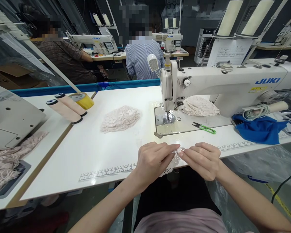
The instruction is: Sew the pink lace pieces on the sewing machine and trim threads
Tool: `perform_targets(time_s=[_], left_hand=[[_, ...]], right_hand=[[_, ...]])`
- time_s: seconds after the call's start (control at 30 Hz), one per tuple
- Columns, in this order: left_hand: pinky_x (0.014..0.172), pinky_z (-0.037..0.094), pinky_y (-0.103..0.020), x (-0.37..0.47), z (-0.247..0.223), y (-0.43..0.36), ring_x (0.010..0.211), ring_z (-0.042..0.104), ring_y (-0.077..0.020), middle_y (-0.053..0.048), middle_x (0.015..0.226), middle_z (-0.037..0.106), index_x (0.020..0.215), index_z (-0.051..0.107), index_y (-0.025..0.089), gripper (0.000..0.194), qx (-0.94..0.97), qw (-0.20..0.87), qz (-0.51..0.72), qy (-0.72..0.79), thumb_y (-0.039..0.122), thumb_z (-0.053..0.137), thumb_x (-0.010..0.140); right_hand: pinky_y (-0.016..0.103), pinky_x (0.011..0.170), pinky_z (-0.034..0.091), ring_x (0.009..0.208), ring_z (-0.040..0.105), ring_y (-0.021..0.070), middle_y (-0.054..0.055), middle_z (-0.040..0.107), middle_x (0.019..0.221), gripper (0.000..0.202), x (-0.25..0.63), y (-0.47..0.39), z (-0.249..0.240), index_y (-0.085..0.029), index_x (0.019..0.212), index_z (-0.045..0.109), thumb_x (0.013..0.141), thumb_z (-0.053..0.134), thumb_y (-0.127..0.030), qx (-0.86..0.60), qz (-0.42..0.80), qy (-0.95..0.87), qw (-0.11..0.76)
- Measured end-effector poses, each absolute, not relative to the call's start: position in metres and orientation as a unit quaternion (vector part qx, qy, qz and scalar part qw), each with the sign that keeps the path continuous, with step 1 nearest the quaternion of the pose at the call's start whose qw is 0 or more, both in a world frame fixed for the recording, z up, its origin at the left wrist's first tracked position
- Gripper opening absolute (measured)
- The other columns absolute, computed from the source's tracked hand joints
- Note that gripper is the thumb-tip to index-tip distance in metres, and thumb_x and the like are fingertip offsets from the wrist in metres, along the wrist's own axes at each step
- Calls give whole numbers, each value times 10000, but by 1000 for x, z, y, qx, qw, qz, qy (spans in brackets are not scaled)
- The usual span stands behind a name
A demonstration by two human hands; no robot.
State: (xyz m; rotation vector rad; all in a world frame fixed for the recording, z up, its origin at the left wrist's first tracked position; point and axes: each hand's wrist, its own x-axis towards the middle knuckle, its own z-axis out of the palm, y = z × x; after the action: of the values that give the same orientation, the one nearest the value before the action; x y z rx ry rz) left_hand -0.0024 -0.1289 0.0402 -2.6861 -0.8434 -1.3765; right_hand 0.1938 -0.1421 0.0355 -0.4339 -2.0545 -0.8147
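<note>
Both hands meet at the table's front edge, pinching a small white lace piece (176,159). My left hand (151,161) is closed on its left part, thumb and fingertips together. Close beside it, my right hand (203,160) grips the right part between thumb and forefinger. Some scalloped lace hangs down below the fingers; the rest is hidden by the hands. Behind them stands a white sewing machine (223,81), its needle over the metal plate. One stack of lace pieces (121,119) lies to the left, and another lace stack (201,106) rests under the machine arm.
Green-handled thread snips (206,128) lie on the machine bed. Blue cloth (259,129) is at the right. Two thread spools (65,108) and yellow tape (83,100) are at the left. A ruler strip (106,171) runs along the front edge. Two people sit beyond the table.
</note>
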Motion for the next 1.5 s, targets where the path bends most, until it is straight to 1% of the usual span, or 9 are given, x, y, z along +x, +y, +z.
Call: perform_targets(time_s=[0.2, 0.37, 0.47, 0.57, 0.73, 0.9, 1.1, 1.4, 1.5], left_hand=[[479, 370, -202, 0, 39, -130, 469, 526, -74, 25, 601, 663, 941, 678, 162, 138, -856, -17, -438, -273, 110, 587, 853], [516, 435, -194, -2, 37, -129, 545, 608, -84, 5, 701, 719, 975, 686, 177, 157, -852, -55, -436, -287, 127, 598, 855], [495, 423, -193, -3, 39, -128, 550, 620, -91, -1, 706, 724, 966, 689, 175, 150, -852, -52, -434, -288, 128, 600, 854], [483, 416, -191, -2, 41, -128, 531, 616, -88, 5, 688, 720, 934, 690, 177, 126, -852, -50, -436, -284, 137, 595, 861], [507, 458, -178, -1, 40, -129, 566, 650, -94, 0, 736, 739, 915, 696, 178, 130, -855, -72, -424, -290, 133, 585, 863], [571, 514, -178, -2, 41, -130, 662, 694, -118, -4, 817, 754, 909, 713, 184, 123, -837, -167, -419, -311, 150, 607, 856], [546, 511, -189, 1, 51, -133, 622, 673, -126, -10, 768, 746, 886, 731, 181, 114, -789, -303, -401, -353, 213, 625, 858], [509, 475, -176, 2, 52, -132, 594, 643, -113, -2, 727, 732, 845, 730, 184, 103, -749, -361, -425, -358, 236, 641, 851], [504, 474, -178, 2, 54, -132, 598, 645, -116, 0, 713, 726, 838, 731, 182, 99, -744, -371, -422, -361, 230, 644, 849]], right_hand=[[259, 532, 495, 651, 618, 127, 54, 677, 738, 147, 195, -142, 33, -134, 778, 694, 819, 582, -47, -177, -309, -824, 440], [239, 508, 480, 646, 610, 114, 8, 669, 723, 128, 196, -141, 29, -184, 787, 668, 793, 637, -61, -178, -304, -813, 463], [253, 526, 491, 645, 611, 122, 11, 675, 735, 108, 195, -139, 27, -189, 850, 656, 775, 695, -122, -215, -269, -804, 485], [267, 554, 491, 664, 622, 138, 34, 688, 767, 223, 191, -139, 27, -172, 967, 650, 760, 733, -174, -265, -231, -803, 480], [259, 551, 451, 633, 591, 119, 15, 677, 746, 221, 187, -140, 26, -190, 979, 643, 782, 683, -96, -283, -195, -801, 490], [270, 566, 456, 669, 588, 138, 45, 665, 769, 179, 185, -144, 25, -173, 965, 634, 812, 637, -80, -304, -106, -803, 501], [266, 578, 492, 680, 598, 137, 37, 647, 768, 151, 180, -145, 31, -187, 927, 663, 825, 617, -86, -327, 0, -767, 552], [255, 547, 489, 705, 590, 137, 45, 644, 813, 144, 179, -148, 37, -190, 962, 672, 818, 669, -175, -357, 120, -741, 556], [256, 569, 493, 731, 598, 137, 45, 643, 810, 126, 179, -148, 36, -185, 941, 685, 824, 656, -146, -358, 129, -741, 554]])
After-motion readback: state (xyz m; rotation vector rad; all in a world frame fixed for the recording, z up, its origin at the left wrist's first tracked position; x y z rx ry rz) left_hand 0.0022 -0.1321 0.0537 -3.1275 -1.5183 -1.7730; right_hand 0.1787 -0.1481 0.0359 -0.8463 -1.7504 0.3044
